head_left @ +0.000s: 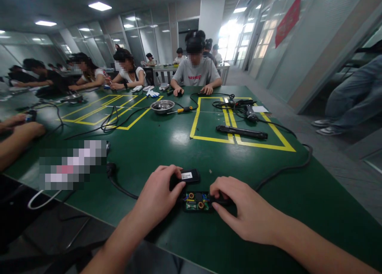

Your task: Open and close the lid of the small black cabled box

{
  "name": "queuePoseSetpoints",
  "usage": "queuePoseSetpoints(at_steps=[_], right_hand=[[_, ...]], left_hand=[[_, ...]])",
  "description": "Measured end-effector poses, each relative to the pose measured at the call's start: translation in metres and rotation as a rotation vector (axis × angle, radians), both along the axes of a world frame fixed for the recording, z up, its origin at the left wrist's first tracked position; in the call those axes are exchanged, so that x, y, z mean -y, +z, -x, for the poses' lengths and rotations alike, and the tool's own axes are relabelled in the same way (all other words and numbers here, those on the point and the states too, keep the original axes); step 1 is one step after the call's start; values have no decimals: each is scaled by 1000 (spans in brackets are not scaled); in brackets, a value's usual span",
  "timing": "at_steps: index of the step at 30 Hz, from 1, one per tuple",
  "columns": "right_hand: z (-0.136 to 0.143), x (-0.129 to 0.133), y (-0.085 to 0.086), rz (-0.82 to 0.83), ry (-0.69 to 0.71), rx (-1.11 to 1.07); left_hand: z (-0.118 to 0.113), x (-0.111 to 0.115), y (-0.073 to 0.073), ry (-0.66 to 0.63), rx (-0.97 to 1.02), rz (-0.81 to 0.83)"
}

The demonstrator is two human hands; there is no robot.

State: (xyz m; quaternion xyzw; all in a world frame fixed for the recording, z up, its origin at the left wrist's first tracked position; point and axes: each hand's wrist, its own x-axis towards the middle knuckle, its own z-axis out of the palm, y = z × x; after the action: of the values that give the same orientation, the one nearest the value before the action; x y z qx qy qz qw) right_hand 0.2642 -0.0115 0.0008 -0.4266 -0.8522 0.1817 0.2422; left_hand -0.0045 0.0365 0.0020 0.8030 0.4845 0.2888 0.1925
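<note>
On the green table before me lies an opened black casing (197, 207). A circuit board (193, 200) with two copper-coloured ring coils shows inside it. My left hand (161, 192) is curled at the left end of a black cover (193, 176) with a white printed label, just beyond the casing; its thumb comes down close to the casing's left end. My right hand (243, 210) pinches the black cable (226, 201) where it meets the casing's right end. Some fingertips of both hands are hidden.
A plug with a black cord (125, 190) and a blurred-out power strip (74, 164) lie left. Ahead are a black rod-like tool (241, 132), a metal bowl (162, 106), a yellow-handled screwdriver (183, 110) and tangled cables (229, 104). Other people sit around the table.
</note>
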Motion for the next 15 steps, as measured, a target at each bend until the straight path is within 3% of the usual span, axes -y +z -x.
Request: queuePoseSetpoints(at_steps=[5, 9, 15], right_hand=[[0, 0, -1, -42, 34, -2], [-1, 2, -3, -57, 33, 10], [-1, 2, -2, -35, 31, 18]], left_hand=[[9, 24, -3, -45, 31, -168], [17, 41, -7, -196, -45, -91], [18, 35, 4, -262, -246, -47]])
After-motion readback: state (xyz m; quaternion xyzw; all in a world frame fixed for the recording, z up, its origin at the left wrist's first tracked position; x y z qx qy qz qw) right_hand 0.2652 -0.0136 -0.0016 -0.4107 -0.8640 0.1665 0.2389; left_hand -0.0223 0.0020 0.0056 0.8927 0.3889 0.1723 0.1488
